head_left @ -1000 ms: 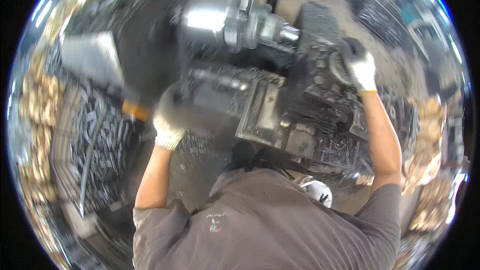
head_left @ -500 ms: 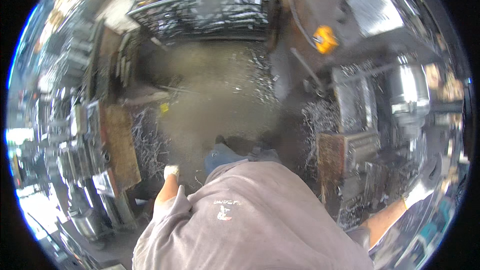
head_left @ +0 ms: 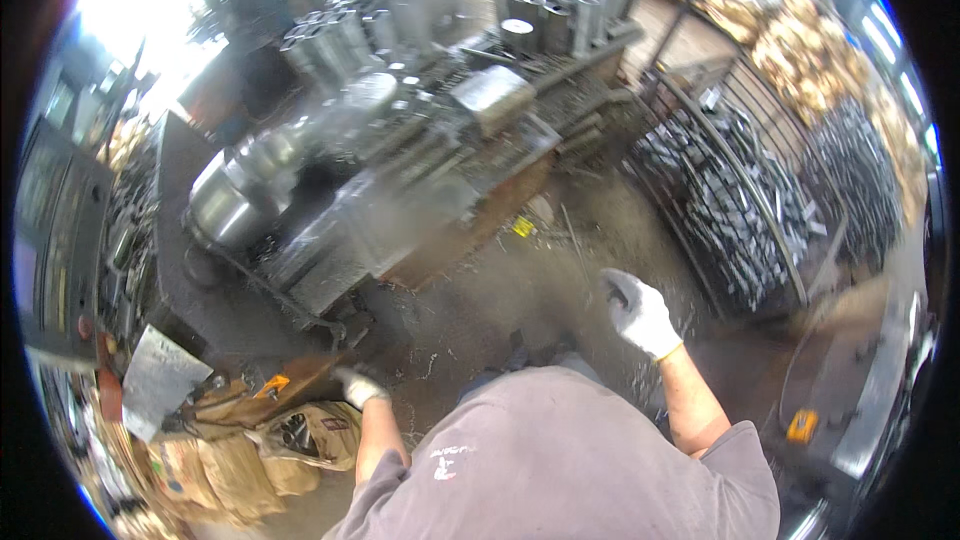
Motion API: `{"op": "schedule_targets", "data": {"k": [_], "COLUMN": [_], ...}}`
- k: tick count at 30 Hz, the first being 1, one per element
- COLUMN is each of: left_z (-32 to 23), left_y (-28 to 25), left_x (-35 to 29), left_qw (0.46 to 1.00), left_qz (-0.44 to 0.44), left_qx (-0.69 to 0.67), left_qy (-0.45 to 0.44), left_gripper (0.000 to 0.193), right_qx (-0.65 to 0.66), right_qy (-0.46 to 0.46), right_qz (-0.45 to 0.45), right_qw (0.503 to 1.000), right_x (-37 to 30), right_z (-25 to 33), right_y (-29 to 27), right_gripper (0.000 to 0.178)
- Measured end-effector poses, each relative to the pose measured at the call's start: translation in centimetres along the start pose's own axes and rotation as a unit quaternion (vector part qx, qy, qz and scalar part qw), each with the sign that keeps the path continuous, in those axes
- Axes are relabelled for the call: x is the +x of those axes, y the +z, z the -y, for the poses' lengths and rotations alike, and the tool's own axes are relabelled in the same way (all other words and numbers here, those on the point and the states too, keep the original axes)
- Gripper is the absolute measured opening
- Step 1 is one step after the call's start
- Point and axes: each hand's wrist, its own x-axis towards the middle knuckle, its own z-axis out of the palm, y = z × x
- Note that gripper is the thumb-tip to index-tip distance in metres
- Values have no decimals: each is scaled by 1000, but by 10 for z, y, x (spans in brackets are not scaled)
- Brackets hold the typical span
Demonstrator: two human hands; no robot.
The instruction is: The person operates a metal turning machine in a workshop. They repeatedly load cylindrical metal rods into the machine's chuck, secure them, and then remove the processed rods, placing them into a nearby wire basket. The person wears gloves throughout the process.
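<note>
My right hand (head_left: 642, 320), in a white glove with a grey finger side, is raised in front of me at the right. Its fingers are apart and loosely bent, and I see nothing in them. Low at the left hangs my left hand (head_left: 362, 388), also gloved; its dark fingertips are somewhat blurred but look stretched out, with no object visible in them. Beyond the right hand stands a wire crate (head_left: 745, 175) filled with short metal pieces. Near the left hand lies an open sack (head_left: 335, 430) with dark metal parts inside.
A machine with a shiny metal cylinder (head_left: 235, 200) stands at the left. Metal tubes (head_left: 560, 20) stand upright on a bench behind. A yellow scrap (head_left: 522, 227) lies on the floor (head_left: 545, 280). At the lower right is an orange control box (head_left: 802, 426), and sacks (head_left: 230, 470) line the lower left.
My view has swung to the left, so the crate now appears at the right and the cylinder machine at the left. My right hand has come from the far right side to in front of me.
</note>
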Motion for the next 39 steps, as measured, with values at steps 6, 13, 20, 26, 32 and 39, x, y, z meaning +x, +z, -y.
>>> {"op": "schedule_targets", "data": {"k": [6,13,20,26,32,39], "left_z": [-74,-123,-168,-53,-76,-79], "left_y": [-104,-154,-7,87,170,141], "left_x": [18,46,-82,-91,-154,-160], "left_qw": [880,524,955,970,991,989], "left_qz": [-307,-402,-33,24,12,-15], "left_qx": [141,503,-255,-237,-55,-17], "left_qy": [335,558,149,40,124,143], "left_gripper": [62,55,34,14,12,15], "right_qx": [46,159,174,-211,-95,351], "right_qy": [-71,-239,-478,-549,-513,-47], "right_qz": [128,213,264,515,689,404], "right_qw": [988,934,819,624,503,844], "right_x": [134,291,442,512,542,530], "right_z": [24,82,197,361,333,349], "right_y": [54,52,89,224,344,190], "right_gripper": [38,35,29,54,48,45]}}
